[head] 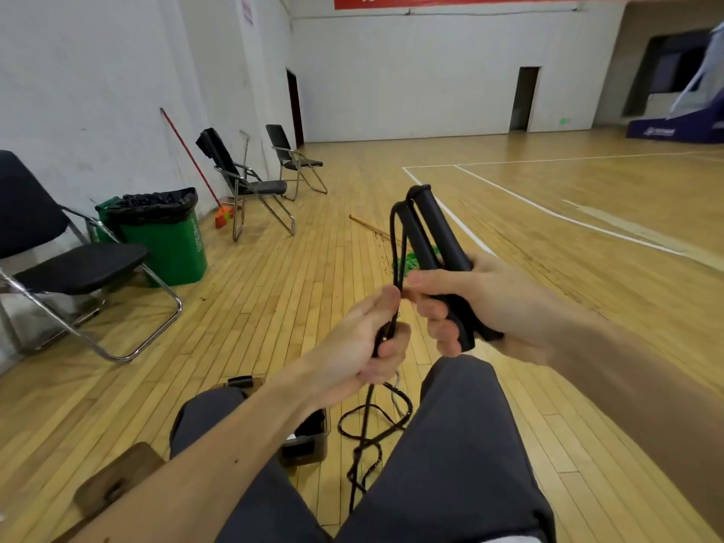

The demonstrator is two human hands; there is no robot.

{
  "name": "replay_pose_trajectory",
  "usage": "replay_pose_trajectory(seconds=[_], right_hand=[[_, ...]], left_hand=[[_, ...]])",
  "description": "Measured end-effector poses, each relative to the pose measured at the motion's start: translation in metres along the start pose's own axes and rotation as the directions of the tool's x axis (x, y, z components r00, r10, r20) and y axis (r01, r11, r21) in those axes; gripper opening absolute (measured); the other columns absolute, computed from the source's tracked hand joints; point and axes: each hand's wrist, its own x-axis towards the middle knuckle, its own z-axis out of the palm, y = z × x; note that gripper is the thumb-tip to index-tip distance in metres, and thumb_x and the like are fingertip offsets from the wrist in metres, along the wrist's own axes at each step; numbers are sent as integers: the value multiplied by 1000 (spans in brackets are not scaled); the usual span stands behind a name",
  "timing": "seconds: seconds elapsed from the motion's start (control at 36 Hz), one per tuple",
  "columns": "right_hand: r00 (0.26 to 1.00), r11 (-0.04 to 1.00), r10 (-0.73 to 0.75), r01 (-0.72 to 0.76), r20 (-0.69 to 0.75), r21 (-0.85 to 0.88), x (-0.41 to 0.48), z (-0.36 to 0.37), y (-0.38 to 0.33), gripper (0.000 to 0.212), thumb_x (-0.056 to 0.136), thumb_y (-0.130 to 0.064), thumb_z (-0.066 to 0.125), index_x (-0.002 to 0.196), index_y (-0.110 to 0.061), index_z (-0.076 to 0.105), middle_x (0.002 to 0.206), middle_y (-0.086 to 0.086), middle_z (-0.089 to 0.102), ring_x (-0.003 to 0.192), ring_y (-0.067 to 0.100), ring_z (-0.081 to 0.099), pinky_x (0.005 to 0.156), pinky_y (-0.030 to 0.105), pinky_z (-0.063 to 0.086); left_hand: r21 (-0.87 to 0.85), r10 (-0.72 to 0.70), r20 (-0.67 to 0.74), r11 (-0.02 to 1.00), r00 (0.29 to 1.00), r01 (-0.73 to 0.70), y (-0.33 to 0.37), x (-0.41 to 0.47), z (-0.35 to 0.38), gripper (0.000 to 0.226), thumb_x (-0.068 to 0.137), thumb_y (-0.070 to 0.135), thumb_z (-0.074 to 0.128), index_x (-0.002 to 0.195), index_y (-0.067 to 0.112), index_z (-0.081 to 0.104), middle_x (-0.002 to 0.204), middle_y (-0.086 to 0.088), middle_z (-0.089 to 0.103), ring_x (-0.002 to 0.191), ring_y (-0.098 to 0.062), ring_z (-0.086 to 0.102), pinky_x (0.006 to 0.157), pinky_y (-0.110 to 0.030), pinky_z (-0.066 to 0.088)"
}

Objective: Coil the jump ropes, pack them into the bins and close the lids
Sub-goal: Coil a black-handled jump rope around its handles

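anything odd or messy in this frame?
Two things. The jump rope hangs from the left hand into loose, crossing loops on the floor below, not yet coiled. Beyond the handles in the right hand, a wooden stick lies flat beside green scraps.

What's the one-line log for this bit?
right hand: grips both handles | left hand: grips rope | loops: hang loose below | bin: partly hidden

I see wood floor [274,307]: jump rope [362,436] slack at 6 o'clock, bin [305,448] beside it, chair [78,268] at 9.
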Motion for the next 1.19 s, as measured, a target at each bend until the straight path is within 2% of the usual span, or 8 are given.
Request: replay_pose_trajectory(seconds=[0.17, 0.28, 0.36, 0.56, 0.72, 0.92, 1.06, 1.19], right_hand=[[994, 966, -9, -21, -112, -258, 12, -18, 18, 18, 98, -17, 64, 91, -1, 60, 62, 5, 48, 51, 21, 45, 47, 32, 41], [989, 909, 25, -83, -145, -408, 17, -17, 34, 20, 98, -16, 64, 84, -6, 54, 60, 6, 50, 45, 17, 45, 46, 31, 40], [990, 841, 42, -106, -132, -530, 21, -15, 39, 21, 100, -19, 62, 83, -12, 52, 56, 2, 51, 41, 14, 45, 46, 29, 41], [987, 560, 83, -161, -139, -813, 25, -10, 43, 14, 102, -28, 58, 92, -19, 53, 66, 1, 49, 50, 15, 42, 48, 24, 33], [986, 386, 160, -109, -50, -916, 24, 2, 40, 17, 102, -30, 57, 88, -22, 50, 70, 0, 52, 55, 15, 45, 52, 26, 34], [987, 197, 144, 36, 65, -980, 14, 11, 21, 11, 104, -31, 52, 98, -21, 51, 74, -2, 53, 59, 14, 47, 53, 26, 38], [982, 143, 85, 156, 169, -977, 3, 9, 6, 20, 105, -35, 51, 86, -31, 44, 71, -7, 52, 56, 11, 46, 51, 21, 35], [976, 62, -9, 219, 219, -974, -3, 12, -1, 20, 105, -38, 48, 90, -30, 38, 70, -11, 47, 58, 10, 46, 52, 20, 32]], left_hand=[[551, 97, -120, 834, 988, -15, 4, 3, -4, 23, 109, 31, 35, 123, 31, 53, 56, 11, 36, 46, -6, 29, 44, -22, 22], [952, 167, -40, 306, 985, -14, 10, -3, -8, 23, 108, 37, 34, 120, 30, 52, 68, 15, 55, 56, -3, 47, 56, -26, 42], [992, 173, 35, -128, 984, -12, 18, -10, -13, 21, 109, 35, 32, 127, 31, 41, 76, 10, 45, 64, -8, 43, 56, -25, 32], [808, 134, 250, -574, 959, -130, 46, -19, -13, 39, 104, 8, 36, 136, 28, 27, 99, 1, 48, 80, -15, 44, 54, -25, 31], [721, 115, 540, -574, 834, -388, 65, -14, -27, 27, 77, 4, 52, 103, 13, 54, 74, -10, 58, 56, -21, 50, 34, -27, 39], [705, 143, 634, -511, 760, -492, 88, -12, -22, 23, 92, 21, 50, 98, 14, 71, 76, -1, 64, 69, -6, 42, 50, -15, 39], [861, 166, 504, -176, 848, -477, 96, -10, -21, 37, 99, 42, 44, 106, 20, 73, 84, 22, 56, 69, 10, 50, 67, -6, 40], [917, 73, 304, 249, 950, -312, 104, -12, -23, 20, 96, 32, 59, 101, 22, 75, 78, 7, 70, 72, -17, 63, 67, -25, 49]])
